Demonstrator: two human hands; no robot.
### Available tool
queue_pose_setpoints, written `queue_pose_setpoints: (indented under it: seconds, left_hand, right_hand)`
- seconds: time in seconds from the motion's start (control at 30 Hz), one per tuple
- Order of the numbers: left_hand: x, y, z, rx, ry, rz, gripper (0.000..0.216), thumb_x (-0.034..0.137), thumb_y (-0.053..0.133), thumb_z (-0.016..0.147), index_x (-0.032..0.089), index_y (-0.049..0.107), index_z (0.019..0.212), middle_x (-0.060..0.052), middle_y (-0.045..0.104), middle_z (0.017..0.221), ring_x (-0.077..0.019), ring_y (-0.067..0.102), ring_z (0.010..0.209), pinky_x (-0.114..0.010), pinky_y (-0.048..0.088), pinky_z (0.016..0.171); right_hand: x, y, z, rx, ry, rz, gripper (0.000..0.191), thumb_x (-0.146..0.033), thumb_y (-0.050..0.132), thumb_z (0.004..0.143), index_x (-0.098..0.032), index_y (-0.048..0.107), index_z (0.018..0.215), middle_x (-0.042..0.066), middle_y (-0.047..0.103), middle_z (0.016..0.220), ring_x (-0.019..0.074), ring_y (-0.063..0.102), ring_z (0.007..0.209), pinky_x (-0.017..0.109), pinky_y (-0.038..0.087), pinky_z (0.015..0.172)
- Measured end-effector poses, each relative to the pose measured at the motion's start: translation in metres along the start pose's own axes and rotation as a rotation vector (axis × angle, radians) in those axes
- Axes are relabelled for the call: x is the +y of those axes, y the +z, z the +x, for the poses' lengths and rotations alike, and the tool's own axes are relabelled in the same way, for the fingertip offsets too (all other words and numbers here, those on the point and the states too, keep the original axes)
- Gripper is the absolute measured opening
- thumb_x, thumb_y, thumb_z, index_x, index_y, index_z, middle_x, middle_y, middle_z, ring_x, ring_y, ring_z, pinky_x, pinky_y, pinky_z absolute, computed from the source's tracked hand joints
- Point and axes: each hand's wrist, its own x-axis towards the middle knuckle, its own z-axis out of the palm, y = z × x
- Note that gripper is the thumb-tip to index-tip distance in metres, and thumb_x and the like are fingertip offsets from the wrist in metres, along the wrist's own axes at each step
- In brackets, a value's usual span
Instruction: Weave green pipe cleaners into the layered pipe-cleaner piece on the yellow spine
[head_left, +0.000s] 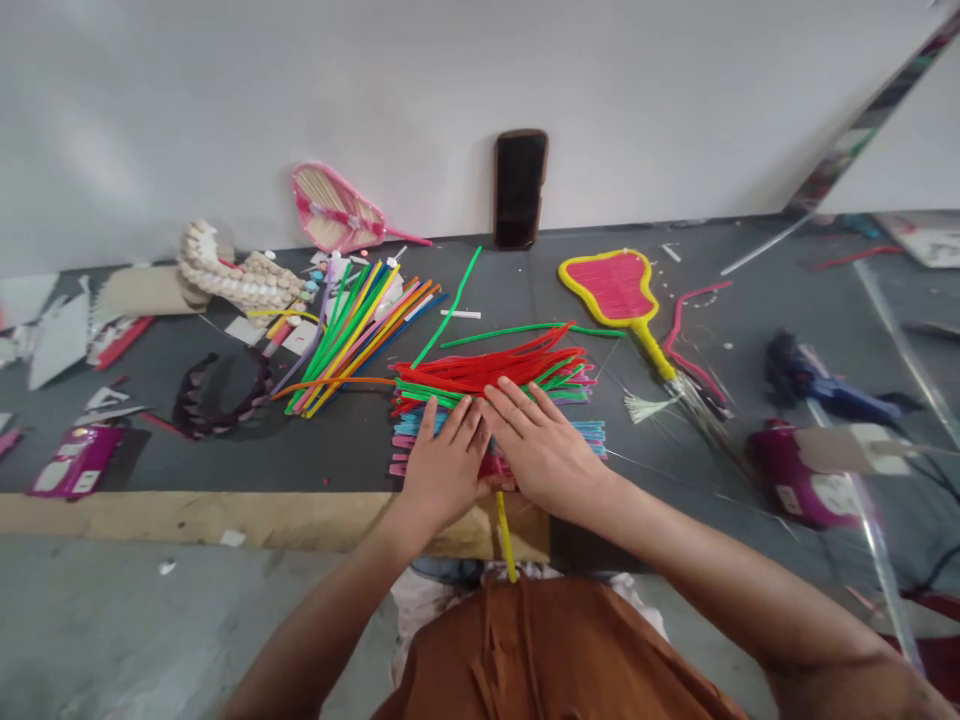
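Fingers [519, 403] of my left hand [442, 465] and right hand [555, 450] lie extended, clasping nothing I can see, on multicoloured fuzzy stems [487, 372] along the tabletop's [330, 460] near side, left of the yellow-rimmed paddle [609, 285].

Soft light, faint glare on wall [405, 100], blurred right edge

A pipe-cleaner pile [487, 372] lies on the table [337, 470], under the left hand [446, 465] and right hand [547, 445]. Left of it lies a pipe-cleaner bundle [356, 340]. Behind it, a phone [520, 188] leans against the wall [645, 110]; behind right lies a hand fan [611, 285], farther right a glue gun [829, 385].
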Motion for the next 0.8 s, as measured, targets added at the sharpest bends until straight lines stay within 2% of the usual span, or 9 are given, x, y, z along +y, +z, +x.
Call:
queue_pose_setpoints:
  seconds: [0.07,0.13,0.3,0.43,0.57,0.73,0.8]
  left_hand:
    - [0.0,0.001,-0.001,0.013,-0.034,-0.019,0.064,0.06,0.046,0.091,0.02,0.05,0.14,-0.014,0.043,0.151,-0.0352,0.033,0.143,-0.069,0.01,0.116]
    - [0.0,0.003,-0.003,0.029,-0.062,-0.033,0.069,0.064,0.048,0.088,0.023,0.045,0.144,-0.015,0.039,0.153,-0.0379,0.03,0.144,-0.074,0.009,0.112]
    - [0.001,0.014,-0.009,0.037,-0.094,-0.059,0.085,0.072,0.043,0.085,0.015,0.038,0.148,-0.024,0.029,0.155,-0.0393,0.025,0.146,-0.076,0.006,0.11]
    - [0.002,0.022,-0.011,0.041,-0.108,-0.071,0.087,0.071,0.035,0.088,0.008,0.035,0.148,-0.026,0.024,0.156,-0.0386,0.021,0.147,-0.075,0.005,0.11]
    - [0.003,0.021,-0.01,0.027,-0.116,-0.084,0.084,0.069,0.035,0.09,0.009,0.035,0.149,-0.025,0.022,0.157,-0.0376,0.02,0.147,-0.074,0.004,0.111]
    - [0.005,0.016,-0.008,0.055,-0.119,-0.091,0.084,0.071,0.043,0.086,0.017,0.036,0.149,-0.025,0.024,0.157,-0.0375,0.021,0.147,-0.075,0.003,0.11]
    - [0.006,0.015,-0.008,0.06,-0.122,-0.095,0.082,0.071,0.044,0.086,0.019,0.038,0.149,-0.025,0.027,0.156,-0.0383,0.022,0.147,-0.075,0.003,0.11]
  right_hand:
    - [-0.004,0.017,-0.002,-0.158,0.055,-0.059,0.05,-0.022,0.047,0.093,-0.004,0.049,0.139,0.019,0.044,0.149,0.0341,0.034,0.142,0.056,0.032,0.113]
    - [-0.001,0.027,-0.007,-0.228,0.097,-0.086,0.054,-0.032,0.047,0.095,-0.005,0.046,0.142,0.019,0.039,0.152,0.0349,0.03,0.144,0.058,0.03,0.114]
    - [0.006,0.031,-0.02,-0.266,0.101,-0.103,0.068,-0.05,0.044,0.095,-0.005,0.04,0.146,0.019,0.031,0.156,0.035,0.025,0.146,0.056,0.028,0.114]
    - [0.007,0.034,-0.023,-0.255,0.109,-0.117,0.071,-0.052,0.043,0.095,-0.005,0.037,0.147,0.02,0.029,0.156,0.0336,0.023,0.147,0.055,0.025,0.115]
    - [0.006,0.038,-0.023,-0.268,0.11,-0.129,0.071,-0.051,0.043,0.095,-0.005,0.037,0.147,0.021,0.029,0.156,0.0331,0.023,0.147,0.055,0.024,0.116]
    - [0.006,0.022,-0.018,-0.325,0.095,-0.135,0.067,-0.049,0.044,0.095,-0.005,0.041,0.145,0.02,0.032,0.155,0.0332,0.025,0.146,0.054,0.028,0.114]
    - [0.012,0.005,-0.008,-0.378,0.08,-0.109,0.056,-0.042,0.045,0.096,-0.008,0.048,0.141,0.019,0.042,0.151,0.0307,0.035,0.142,0.048,0.035,0.111]
